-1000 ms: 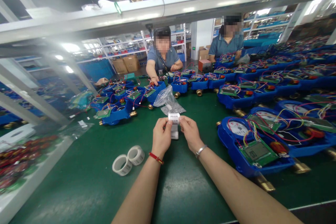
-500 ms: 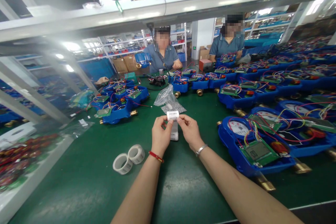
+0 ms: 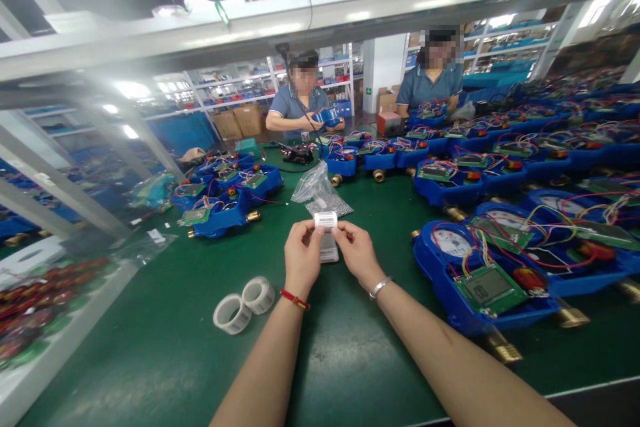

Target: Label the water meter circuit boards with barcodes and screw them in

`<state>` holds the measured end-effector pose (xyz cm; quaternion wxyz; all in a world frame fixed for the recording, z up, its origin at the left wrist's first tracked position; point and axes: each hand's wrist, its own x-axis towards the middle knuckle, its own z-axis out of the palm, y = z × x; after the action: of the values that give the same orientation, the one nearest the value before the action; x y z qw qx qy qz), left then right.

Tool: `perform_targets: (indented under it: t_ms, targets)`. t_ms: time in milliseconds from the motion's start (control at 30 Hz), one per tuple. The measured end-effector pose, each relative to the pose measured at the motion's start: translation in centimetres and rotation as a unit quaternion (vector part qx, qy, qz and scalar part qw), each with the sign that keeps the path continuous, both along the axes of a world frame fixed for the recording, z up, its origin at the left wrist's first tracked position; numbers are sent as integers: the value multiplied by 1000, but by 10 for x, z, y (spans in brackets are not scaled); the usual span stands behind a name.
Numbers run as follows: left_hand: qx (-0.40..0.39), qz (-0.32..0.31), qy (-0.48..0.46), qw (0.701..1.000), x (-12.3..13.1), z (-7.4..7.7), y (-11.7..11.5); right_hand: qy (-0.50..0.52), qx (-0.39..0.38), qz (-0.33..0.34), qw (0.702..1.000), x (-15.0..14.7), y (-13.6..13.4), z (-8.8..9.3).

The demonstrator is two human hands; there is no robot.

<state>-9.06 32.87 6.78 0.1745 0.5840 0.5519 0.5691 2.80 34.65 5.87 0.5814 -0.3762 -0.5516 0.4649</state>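
Note:
Between my two hands is a strip of white barcode labels (image 3: 326, 219), its printed face toward me and its lower end hanging down over the green tabletop. My left hand (image 3: 303, 255) pinches the strip's left edge with thumb and fingers. At the other edge, my right hand (image 3: 358, 252) pinches it the same way. Just beyond my fingertips lies a clear plastic bag (image 3: 320, 188) of small grey parts. Two rolls of white labels, a left one (image 3: 232, 314) and a right one (image 3: 259, 295), stand touching each other left of my left forearm.
Blue water meters with circuit boards (image 3: 493, 280) fill the right side in rows. More blue meters (image 3: 225, 203) sit at the left. A white tray of red and green parts (image 3: 95, 310) is at the left edge. Two people sit across the green table (image 3: 165, 347); a shelf (image 3: 350, 10) spans overhead.
My hands still pinch the label strip at almost the same spot. Across the table, one person has brought a blue meter from the left to in front of the body, with both arms forward.

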Motion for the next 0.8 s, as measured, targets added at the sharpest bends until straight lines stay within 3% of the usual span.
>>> perform_targets:
  t_ms: [800]
  targets:
    - [-2,-9,22,1000,-1,2,-1,9,-1,-12,1000,1,1,-2]
